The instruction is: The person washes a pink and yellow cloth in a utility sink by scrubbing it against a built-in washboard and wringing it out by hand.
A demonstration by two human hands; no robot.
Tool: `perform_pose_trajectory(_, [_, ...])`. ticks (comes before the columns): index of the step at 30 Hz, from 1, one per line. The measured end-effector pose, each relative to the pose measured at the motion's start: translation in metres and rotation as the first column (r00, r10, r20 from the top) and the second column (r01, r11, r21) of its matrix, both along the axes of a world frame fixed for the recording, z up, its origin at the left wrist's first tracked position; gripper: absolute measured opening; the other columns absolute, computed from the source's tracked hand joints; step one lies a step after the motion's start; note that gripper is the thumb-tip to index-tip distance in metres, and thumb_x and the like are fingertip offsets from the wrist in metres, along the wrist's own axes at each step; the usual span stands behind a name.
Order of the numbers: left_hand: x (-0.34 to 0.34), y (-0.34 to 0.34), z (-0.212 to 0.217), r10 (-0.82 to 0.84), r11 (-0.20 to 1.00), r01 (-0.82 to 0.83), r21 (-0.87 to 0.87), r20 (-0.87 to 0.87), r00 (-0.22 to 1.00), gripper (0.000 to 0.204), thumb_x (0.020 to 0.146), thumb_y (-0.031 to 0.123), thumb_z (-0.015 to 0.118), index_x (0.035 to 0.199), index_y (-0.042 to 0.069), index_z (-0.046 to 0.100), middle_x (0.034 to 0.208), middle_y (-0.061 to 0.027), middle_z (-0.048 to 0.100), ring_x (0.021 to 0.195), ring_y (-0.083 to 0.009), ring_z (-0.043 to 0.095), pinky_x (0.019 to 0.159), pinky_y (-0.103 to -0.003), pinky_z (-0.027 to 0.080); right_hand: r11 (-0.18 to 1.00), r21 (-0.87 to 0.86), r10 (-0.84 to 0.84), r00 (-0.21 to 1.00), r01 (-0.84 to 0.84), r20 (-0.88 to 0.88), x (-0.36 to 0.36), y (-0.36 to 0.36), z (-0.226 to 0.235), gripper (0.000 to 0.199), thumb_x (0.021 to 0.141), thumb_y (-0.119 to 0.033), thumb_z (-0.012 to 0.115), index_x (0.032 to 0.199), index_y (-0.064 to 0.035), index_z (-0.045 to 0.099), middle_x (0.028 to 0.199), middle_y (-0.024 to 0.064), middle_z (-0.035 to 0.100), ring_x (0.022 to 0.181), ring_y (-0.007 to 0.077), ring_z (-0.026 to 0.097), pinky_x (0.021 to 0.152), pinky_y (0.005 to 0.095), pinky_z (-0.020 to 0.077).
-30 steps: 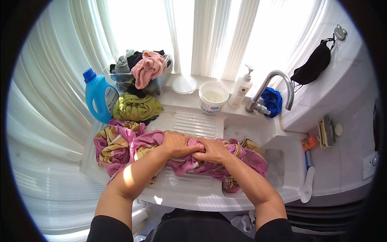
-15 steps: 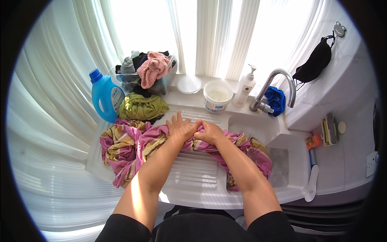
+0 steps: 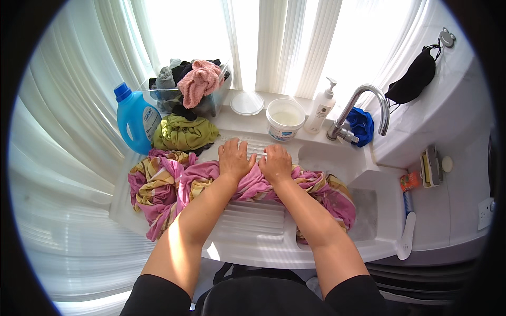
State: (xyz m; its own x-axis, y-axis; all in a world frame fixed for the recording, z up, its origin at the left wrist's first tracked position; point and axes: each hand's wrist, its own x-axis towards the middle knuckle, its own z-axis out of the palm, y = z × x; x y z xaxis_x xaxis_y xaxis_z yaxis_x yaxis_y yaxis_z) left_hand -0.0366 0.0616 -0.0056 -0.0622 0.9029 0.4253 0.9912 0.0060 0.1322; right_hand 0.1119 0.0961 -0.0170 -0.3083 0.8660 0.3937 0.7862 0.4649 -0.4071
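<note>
The left hand (image 3: 235, 159) and right hand (image 3: 275, 164) rest palm-down, fingers extended and not gripping, on the pink cloth (image 3: 253, 184). The cloth lies across the ridged board (image 3: 253, 218), presumably for backing under pressure; its right end drops into the basin (image 3: 367, 208).

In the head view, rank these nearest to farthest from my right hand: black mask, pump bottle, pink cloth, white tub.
From your right hand:
1. Pink cloth, underneath it
2. White tub, just beyond
3. Pump bottle, beyond, rightward
4. Black mask, hanging far right
</note>
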Motion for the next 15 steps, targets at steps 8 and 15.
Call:
perform_pose_trajectory(8, [-0.008, -0.093, 0.040, -0.392, 0.826, 0.428, -0.367, 0.171, 0.904, 0.051, 0.089, 0.056, 0.055, 0.115, 0.013, 0.067, 0.110, -0.0119, 0.065, 0.109, -0.0325, 0.058, 0.100, -0.058, 0.036, 0.865, -0.229, 0.480, 0.870, -0.447, 0.113, 0.055, -0.086, 0.054, 0.042, 0.084, -0.039, 0.055, 0.115, -0.0121, 0.066, 0.117, 0.0116, 0.066, 0.105, 0.0290, 0.062, 0.083, 0.0518, 0.0399])
perform_pose_trajectory(15, [0.015, -0.081, -0.003, -0.203, 0.973, 0.179, 0.148, 0.162, 0.966, 0.022, 0.084, 0.031, 0.064, 0.072, 0.013, 0.067, 0.071, -0.0057, 0.066, 0.077, -0.0256, 0.062, 0.073, -0.041, 0.039, 0.972, 0.071, 0.219, 0.972, -0.225, 0.081, 0.026, -0.089, 0.013, 0.032, 0.076, -0.036, 0.057, 0.093, -0.0105, 0.067, 0.084, 0.0071, 0.068, 0.081, 0.0253, 0.063, 0.083, 0.0446, 0.0401])
